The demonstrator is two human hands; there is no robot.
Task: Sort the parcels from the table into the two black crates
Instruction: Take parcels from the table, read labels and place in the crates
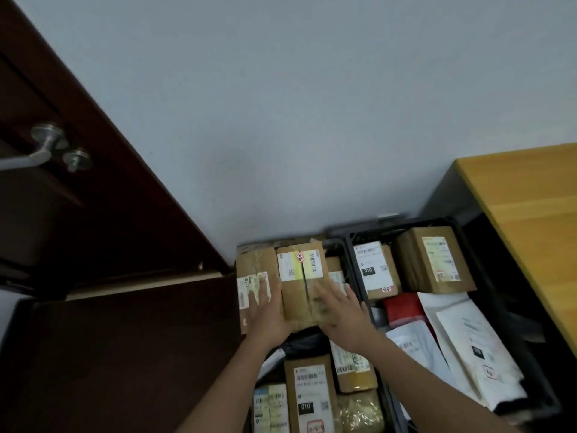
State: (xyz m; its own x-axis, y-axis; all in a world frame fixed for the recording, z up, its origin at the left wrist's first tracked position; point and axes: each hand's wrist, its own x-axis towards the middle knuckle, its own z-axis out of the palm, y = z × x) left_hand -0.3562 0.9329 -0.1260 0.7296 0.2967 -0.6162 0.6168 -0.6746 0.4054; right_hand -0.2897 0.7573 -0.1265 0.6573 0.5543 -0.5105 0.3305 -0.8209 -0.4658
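With both hands down in the left black plastic crate (351, 270), the brown taped cardboard parcel w/ white-and-yellow label (301, 279) sits at the crate's far end, tilted up on top of other boxes. Left hand (270, 314) is flat against the parcel's left side, fingers (263, 290) straight, lying over the neighbouring brown cardboard box w/ pale label (253, 289) just beside it. Right hand (343, 314) rests on the parcel's near-right top face, fingers spread and relaxed, no curl round it. Neither hand is gripping; both press open-palmed.

Near end of left crate: brown box w/ white "010" label (309, 395), small brown box w/ barcode label (354, 370), yellowish padded bag (360, 414).

Right black plastic crate (406, 221) touches the left one. Far end: brown box w/ white "010" label (374, 270) and larger brown cardboard box (432, 260). Mid/near: red packet (402, 307), white poly mailers (468, 348).

Wooden worktop (530, 198) at right edge, dark brown door (62, 182) w/ metal handle (40, 151) left.
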